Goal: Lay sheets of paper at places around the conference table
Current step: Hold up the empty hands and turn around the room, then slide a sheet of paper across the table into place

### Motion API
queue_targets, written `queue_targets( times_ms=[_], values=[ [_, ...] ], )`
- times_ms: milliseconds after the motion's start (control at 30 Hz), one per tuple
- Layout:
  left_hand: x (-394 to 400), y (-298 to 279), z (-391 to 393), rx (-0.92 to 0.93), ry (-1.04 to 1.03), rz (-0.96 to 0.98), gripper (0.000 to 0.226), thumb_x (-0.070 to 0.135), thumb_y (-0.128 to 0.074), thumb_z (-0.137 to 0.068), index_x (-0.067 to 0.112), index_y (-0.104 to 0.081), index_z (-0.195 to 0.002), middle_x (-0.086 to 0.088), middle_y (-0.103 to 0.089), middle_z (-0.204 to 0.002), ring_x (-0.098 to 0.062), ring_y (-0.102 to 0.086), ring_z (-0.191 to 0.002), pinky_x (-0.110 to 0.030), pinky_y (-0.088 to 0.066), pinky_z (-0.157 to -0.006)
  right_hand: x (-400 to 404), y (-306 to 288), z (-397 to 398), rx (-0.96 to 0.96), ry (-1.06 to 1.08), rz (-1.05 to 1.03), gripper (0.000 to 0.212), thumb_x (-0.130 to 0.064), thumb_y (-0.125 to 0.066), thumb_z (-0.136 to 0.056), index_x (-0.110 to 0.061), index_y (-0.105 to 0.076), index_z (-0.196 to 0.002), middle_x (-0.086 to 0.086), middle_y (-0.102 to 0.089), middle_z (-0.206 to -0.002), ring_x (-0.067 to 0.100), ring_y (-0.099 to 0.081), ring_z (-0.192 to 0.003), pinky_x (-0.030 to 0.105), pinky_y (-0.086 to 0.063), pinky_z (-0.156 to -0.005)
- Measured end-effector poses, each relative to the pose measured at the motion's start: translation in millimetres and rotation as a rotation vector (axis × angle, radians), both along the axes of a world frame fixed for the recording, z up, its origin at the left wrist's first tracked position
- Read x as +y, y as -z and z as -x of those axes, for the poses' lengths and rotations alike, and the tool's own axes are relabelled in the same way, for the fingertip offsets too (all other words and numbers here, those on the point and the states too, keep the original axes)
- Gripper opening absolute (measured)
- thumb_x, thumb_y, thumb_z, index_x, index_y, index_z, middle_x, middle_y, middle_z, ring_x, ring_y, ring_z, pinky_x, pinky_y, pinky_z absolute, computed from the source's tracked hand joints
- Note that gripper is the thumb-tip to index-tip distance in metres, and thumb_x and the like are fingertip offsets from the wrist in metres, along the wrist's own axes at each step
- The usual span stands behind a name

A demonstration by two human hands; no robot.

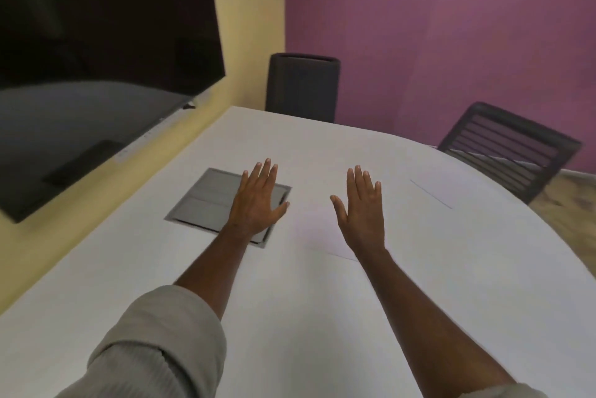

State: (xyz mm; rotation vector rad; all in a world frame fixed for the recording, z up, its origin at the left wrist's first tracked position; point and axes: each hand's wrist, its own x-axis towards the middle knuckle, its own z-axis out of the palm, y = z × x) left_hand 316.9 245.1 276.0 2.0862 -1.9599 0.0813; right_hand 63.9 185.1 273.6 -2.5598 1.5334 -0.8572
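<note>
The left hand covers the near right part of the grey hatch set in the counter, so that corner is mostly hidden. White sheets of paper barely show against the white top; only faint edges give them away, and where one ends under the right hand is hard to tell. The dark screen runs off the left and top edges. The slatted chair is blurred, its seat hidden behind the counter.
</note>
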Motion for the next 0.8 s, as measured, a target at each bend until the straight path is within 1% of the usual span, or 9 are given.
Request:
queue_targets(
  times_ms=[100,200,333,400,500,567,633,733,800],
  values=[
    [-41.7,41.1,13.9,0.047,0.053,-0.048,0.094,0.068,-0.030,-0.087,0.012,-0.016,-0.162,-0.009,-0.010,-0.170,-0.028,-0.010,-0.157,-0.052,-0.014,-0.126,-27.8,39.6,26.7,0.011,0.065,-0.055,0.067,-0.051,-0.022,-0.104,-0.012,-0.021,-0.159,0.008,-0.018,-0.167,0.026,-0.013,-0.155,0.042,-0.001,-0.126],
    [-75.0,87.3,27.0,0.060,0.109,-0.128,0.093,0.068,-0.027,-0.088,0.011,-0.017,-0.161,-0.011,-0.011,-0.170,-0.030,-0.012,-0.157,-0.052,-0.013,-0.126,-48.7,90.1,47.9,0.045,0.127,-0.144,0.066,-0.050,-0.018,-0.104,-0.013,-0.025,-0.158,0.008,-0.020,-0.166,0.027,-0.017,-0.154,0.043,-0.003,-0.126],
    [-119.6,151.2,37.3,0.052,0.179,-0.238,0.087,0.065,-0.032,-0.091,0.010,-0.031,-0.157,-0.014,-0.024,-0.166,-0.034,-0.028,-0.152,-0.057,-0.024,-0.122,-78.4,157.1,63.3,0.126,0.187,-0.290,0.066,-0.050,-0.017,-0.103,-0.012,-0.035,-0.154,0.009,-0.027,-0.163,0.029,-0.026,-0.152,0.045,-0.007,-0.123],
    [-143.6,188.1,38.2,0.052,0.198,-0.285,0.083,0.065,-0.033,-0.093,0.010,-0.036,-0.155,-0.014,-0.029,-0.164,-0.036,-0.033,-0.150,-0.057,-0.024,-0.120,-96.3,190.3,66.6,0.146,0.212,-0.360,0.065,-0.049,-0.019,-0.101,-0.013,-0.041,-0.151,0.010,-0.033,-0.161,0.030,-0.032,-0.149,0.046,-0.010,-0.122],
    [-178.5,239.7,36.6,0.027,0.189,-0.314,0.083,0.068,-0.017,-0.099,0.009,-0.045,-0.151,-0.014,-0.039,-0.160,-0.035,-0.043,-0.144,-0.055,-0.028,-0.119,-130.8,236.8,68.5,0.194,0.213,-0.411,0.065,-0.048,-0.021,-0.099,-0.016,-0.047,-0.148,0.011,-0.037,-0.159,0.032,-0.038,-0.146,0.049,-0.021,-0.122],
    [-198.7,269.5,34.7,-0.020,0.173,-0.329,0.085,0.066,-0.009,-0.101,0.007,-0.047,-0.149,-0.016,-0.041,-0.158,-0.036,-0.045,-0.142,-0.054,-0.025,-0.119,-162.8,261.9,68.8,0.238,0.202,-0.419,0.066,-0.049,-0.023,-0.097,-0.015,-0.050,-0.146,0.015,-0.040,-0.157,0.035,-0.044,-0.141,0.052,-0.030,-0.117],
    [-211.2,295.8,30.3,-0.037,0.162,-0.319,0.085,0.066,-0.009,-0.100,0.008,-0.040,-0.153,-0.017,-0.034,-0.162,-0.037,-0.038,-0.147,-0.054,-0.015,-0.119,-193.0,279.3,68.4,0.271,0.196,-0.437,0.071,-0.052,-0.021,-0.094,-0.013,-0.047,-0.148,0.017,-0.037,-0.159,0.036,-0.043,-0.141,0.052,-0.031,-0.116],
    [-219.9,325.0,22.2,-0.023,0.138,-0.276,0.084,0.069,-0.010,-0.099,0.013,-0.021,-0.161,-0.012,-0.011,-0.169,-0.032,-0.014,-0.156,-0.054,-0.007,-0.124,-222.3,301.6,68.7,0.270,0.224,-0.460,0.085,-0.061,-0.015,-0.090,-0.009,-0.030,-0.156,0.016,-0.022,-0.164,0.033,-0.026,-0.151,0.048,-0.019,-0.122],
    [-220.2,333.8,20.8,-0.015,0.120,-0.226,0.081,0.068,-0.014,-0.100,0.016,-0.011,-0.162,-0.007,-0.002,-0.171,-0.027,-0.002,-0.158,-0.056,-0.006,-0.125,-228.3,312.7,70.2,0.249,0.252,-0.442,0.086,-0.062,-0.015,-0.092,-0.007,-0.026,-0.157,0.016,-0.019,-0.165,0.031,-0.018,-0.153,0.046,-0.013,-0.124]
  ],
)
